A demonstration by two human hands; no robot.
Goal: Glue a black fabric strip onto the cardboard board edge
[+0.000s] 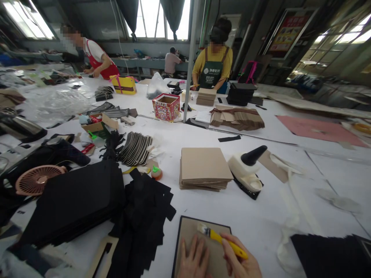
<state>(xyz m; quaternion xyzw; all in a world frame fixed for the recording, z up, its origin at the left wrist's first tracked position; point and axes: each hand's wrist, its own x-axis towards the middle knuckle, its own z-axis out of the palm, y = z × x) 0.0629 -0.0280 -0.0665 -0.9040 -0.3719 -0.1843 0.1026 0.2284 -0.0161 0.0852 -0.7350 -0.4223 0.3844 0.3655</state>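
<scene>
Two hands work at the near table edge. Left hand (193,259) lies flat, fingers spread, pinning a black-edged brown board (189,235). Right hand (242,262), just beside it, grips a yellow-handled brush (223,240), bristles on the board ahead of the left fingertips. Risks: glue smeared onto the fingers; the board sliding toward the black strips (147,208) further left.

Brush (223,241) in right hand (242,262): glossy yellow plastic handle, pale bristles. Board (188,235) under left hand (193,260): matt brown cardboard, black-edged. Desk (261,216): smooth white matt top. Stack of squares (204,168): plain tan cardboard, dull finish. Black pieces (145,216): matt paper or cloth, cannot tell which. Dispenser (246,170): cream plastic, slight sheen, black spout. Small fan (36,179): pink plastic grille. Patterned box (166,107): printed glossy paper.
</scene>
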